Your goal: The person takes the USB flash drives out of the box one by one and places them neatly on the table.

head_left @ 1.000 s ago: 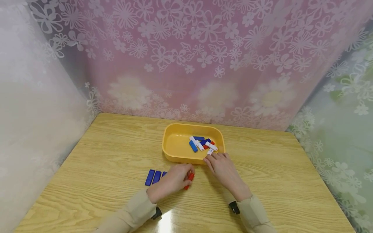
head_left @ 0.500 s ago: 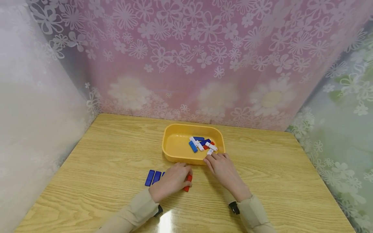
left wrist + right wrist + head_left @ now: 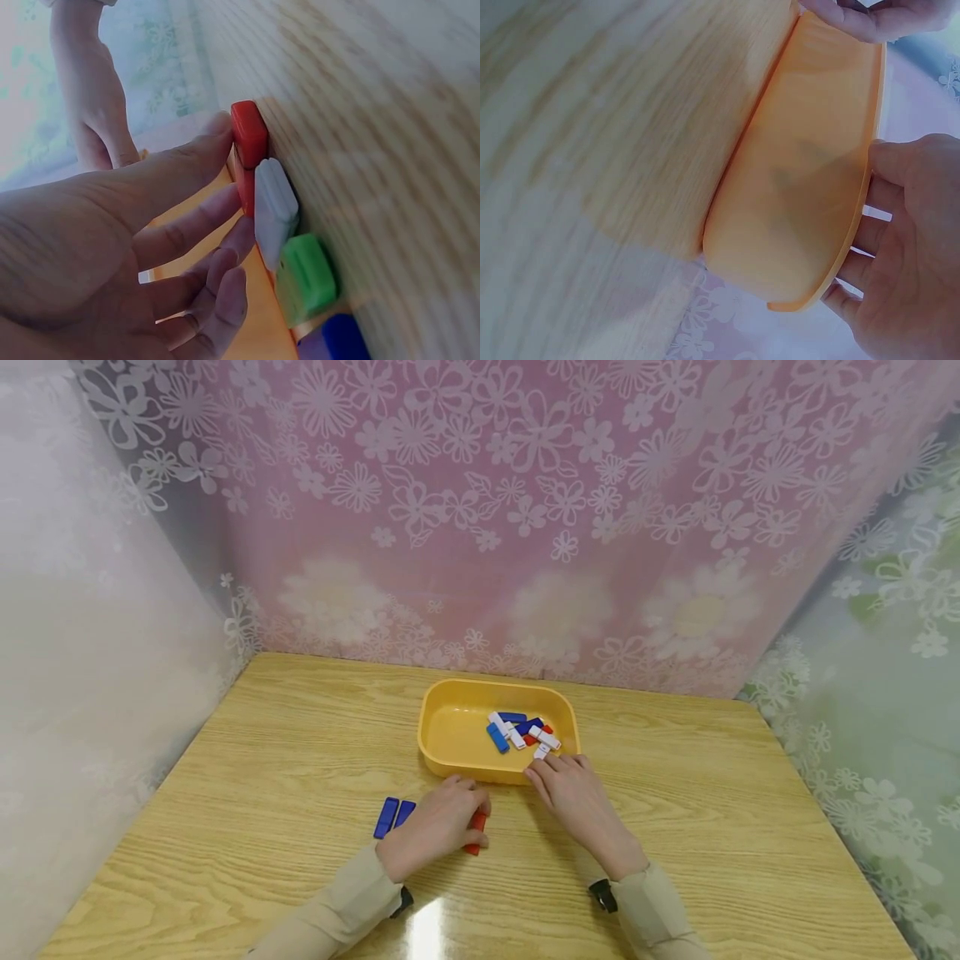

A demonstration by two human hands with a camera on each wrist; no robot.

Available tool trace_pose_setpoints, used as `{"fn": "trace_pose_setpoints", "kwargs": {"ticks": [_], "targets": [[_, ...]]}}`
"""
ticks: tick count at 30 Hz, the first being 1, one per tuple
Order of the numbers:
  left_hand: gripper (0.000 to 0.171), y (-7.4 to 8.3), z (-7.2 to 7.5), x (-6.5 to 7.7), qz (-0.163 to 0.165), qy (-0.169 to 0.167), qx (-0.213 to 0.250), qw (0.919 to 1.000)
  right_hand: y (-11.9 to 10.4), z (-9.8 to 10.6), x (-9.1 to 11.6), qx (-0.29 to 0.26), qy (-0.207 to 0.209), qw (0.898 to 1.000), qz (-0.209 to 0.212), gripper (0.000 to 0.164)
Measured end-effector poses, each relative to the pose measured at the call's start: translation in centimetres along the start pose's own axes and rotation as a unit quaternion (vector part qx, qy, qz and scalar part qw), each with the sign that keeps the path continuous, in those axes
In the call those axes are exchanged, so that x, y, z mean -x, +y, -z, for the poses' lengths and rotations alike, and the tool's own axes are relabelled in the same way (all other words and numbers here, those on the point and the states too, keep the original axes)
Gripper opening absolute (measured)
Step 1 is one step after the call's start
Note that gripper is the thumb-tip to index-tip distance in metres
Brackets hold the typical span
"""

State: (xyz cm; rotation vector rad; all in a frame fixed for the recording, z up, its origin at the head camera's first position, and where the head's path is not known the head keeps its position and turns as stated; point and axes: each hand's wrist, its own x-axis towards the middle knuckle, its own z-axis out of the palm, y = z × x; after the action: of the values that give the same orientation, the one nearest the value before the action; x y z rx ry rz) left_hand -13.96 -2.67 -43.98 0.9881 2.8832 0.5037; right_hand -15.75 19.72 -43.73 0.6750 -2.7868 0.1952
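Pinching red plastic bar [image 3: 250,135] in left hand [image 3: 435,823], gripping yellow plastic tray [image 3: 457,739] with right hand [image 3: 579,798]. Seemingly partway: lined blue bars [image 3: 386,817] nearer table's [image 3: 690,777] front edge; unplaced: multicoloured heap [image 3: 528,727].

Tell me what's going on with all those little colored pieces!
A person's left hand has a red piece between thumb and fingers, at the end of a row on the wooden table. Next come a white piece, a green piece and some blue pieces. The right hand grips the rim of a yellow tub, where other pieces lie jumbled.
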Motion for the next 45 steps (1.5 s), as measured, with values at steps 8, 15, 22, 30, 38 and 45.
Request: {"fn": "trace_pose_setpoints", "kwargs": {"ticks": [8, 15, 22, 30, 38, 45], "targets": [[0.026, -0.2, 0.1, 0.0, 0.014, 0.023, 0.019, 0.9994, 0.0, 0.0, 0.0, 0.003, 0.003, 1.000, -0.002, 0.018], [0.011, -0.4, 1.1, -0.3, 0.023, 0.097, 0.075, 0.9922, 0.1, -0.1, 0.0, 0.006, 0.010, 1.000, 0.002, 0.016], [0.013, -0.6, 1.9, -0.4, 0.020, 0.153, 0.125, 0.9800, 0.0, -0.2, 0.1, 0.004, 0.009, 1.000, 0.001, 0.015], [0.010, -1.7, 3.5, -0.6, 0.009, 0.259, 0.117, 0.9587, 0.0, -0.3, 0.1, 0.001, 0.005, 1.000, 0.002, 0.015], [0.016, -3.1, 3.1, -0.4, 0.002, 0.200, 0.030, 0.9794, 0.0, -0.2, 0.0, -0.001, 0.005, 1.000, 0.000, 0.015], [0.020, -3.8, 2.2, -0.3, -0.024, 0.165, -0.030, 0.9856, 0.0, -0.2, 0.0, 0.002, 0.006, 1.000, 0.002, 0.015]]}}
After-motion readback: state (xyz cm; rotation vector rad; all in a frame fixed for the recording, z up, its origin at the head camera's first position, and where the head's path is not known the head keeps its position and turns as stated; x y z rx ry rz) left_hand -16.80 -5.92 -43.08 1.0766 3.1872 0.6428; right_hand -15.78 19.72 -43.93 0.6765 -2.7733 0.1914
